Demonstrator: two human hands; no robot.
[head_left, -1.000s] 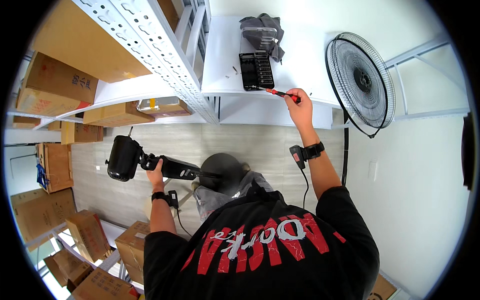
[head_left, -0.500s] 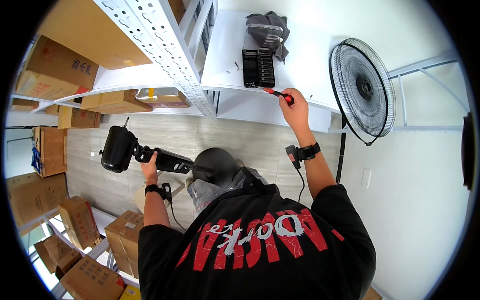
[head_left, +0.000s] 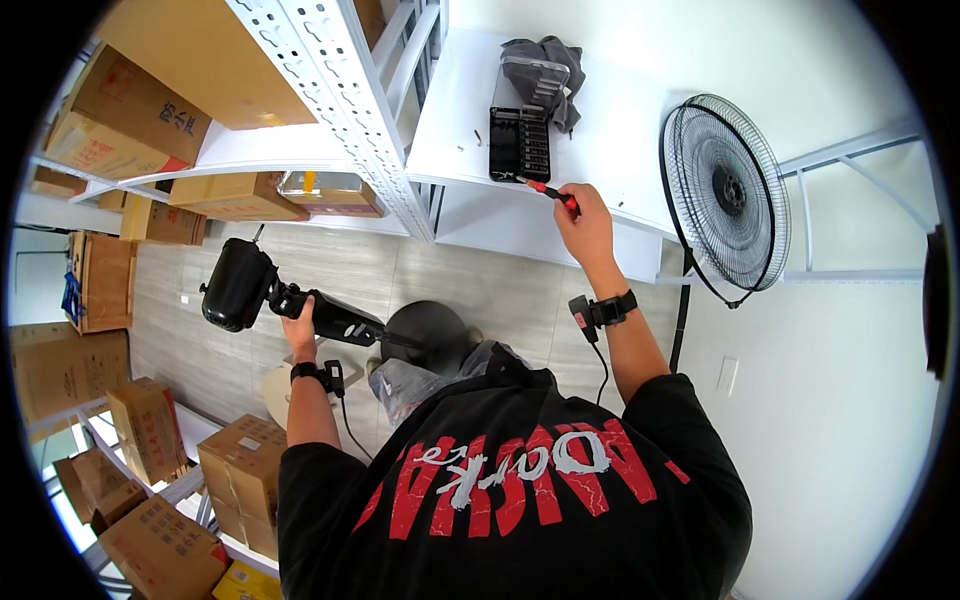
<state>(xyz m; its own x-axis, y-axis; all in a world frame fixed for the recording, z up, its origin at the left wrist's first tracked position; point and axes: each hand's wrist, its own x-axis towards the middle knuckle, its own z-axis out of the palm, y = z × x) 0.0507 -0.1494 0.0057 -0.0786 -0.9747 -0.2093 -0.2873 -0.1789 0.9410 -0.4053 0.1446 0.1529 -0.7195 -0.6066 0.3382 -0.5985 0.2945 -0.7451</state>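
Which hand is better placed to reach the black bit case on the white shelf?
Right. The right hand holds the red screwdriver with its tip at the bit case. The left hand grips the black fan motor unit, away from the shelf.

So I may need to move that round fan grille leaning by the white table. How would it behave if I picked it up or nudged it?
The fan grille is thin open wire, so probably light for its size and somewhat springy. It stands on its round edge, so a nudge could well roll or tip it. The right hand works close beside it.
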